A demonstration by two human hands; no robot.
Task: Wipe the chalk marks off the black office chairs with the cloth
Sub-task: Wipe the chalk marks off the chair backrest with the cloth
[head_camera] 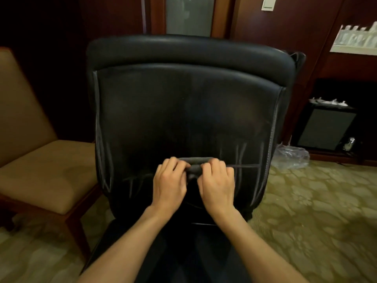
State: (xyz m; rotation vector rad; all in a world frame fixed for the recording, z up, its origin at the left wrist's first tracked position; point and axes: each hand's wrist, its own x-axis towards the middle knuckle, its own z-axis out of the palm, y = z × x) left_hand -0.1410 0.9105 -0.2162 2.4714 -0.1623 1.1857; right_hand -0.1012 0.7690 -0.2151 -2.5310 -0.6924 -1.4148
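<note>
From the head view, the left hand [169, 180] and right hand [217, 181] are both gripping a rolled grey cloth [192, 167], its long axis lying sideways against the lower back of the black leather office chair [183, 111]. Pale chalk marks [247, 158] are lying just right of the cloth, nearer the right hand.

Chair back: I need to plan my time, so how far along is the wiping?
The upper chair back looks mostly free of chalk. Both the left hand and right hand grip the cloth low on the back. Left to wipe: chalk lines at lower right, fainter ones at lower left, and along both side seams.
</note>
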